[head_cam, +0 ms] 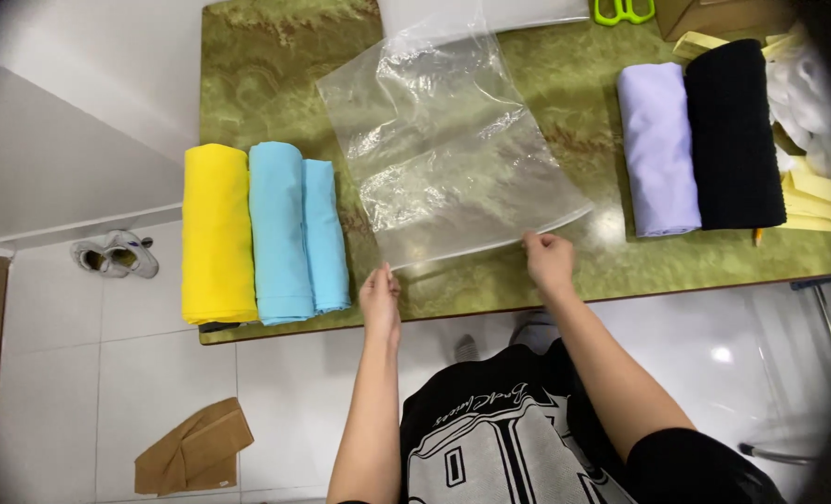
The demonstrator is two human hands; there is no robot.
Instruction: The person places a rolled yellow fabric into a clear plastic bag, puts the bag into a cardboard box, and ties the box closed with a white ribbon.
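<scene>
**Bag held at the desk's near edge**

Desk (pixel 266 65) of green, marbled, glossy stone stands on a white tiled floor (pixel 154 373); a white wall runs past its left edge; a pair of shoes (pixel 115 254) and a folded brown paper (pixel 194 450) lie on the tiles. The bag (pixel 443 140) lies flat mid-desk, its open mouth toward the near edge; the left hand (pixel 379 297) pinches the mouth's left corner, the right hand (pixel 550 259) pinches its right corner, both closed on the plastic; the bag is clear, thin, crinkled, roughly square. At the left edge lie a yellow roll (pixel 217 233) and two blue rolls (pixel 296 233), soft cloth, touching side by side; toward the right edge a lilac roll (pixel 658 145) touches a black roll (pixel 735 135); green scissors (pixel 624 10) rest at the far edge.
</scene>
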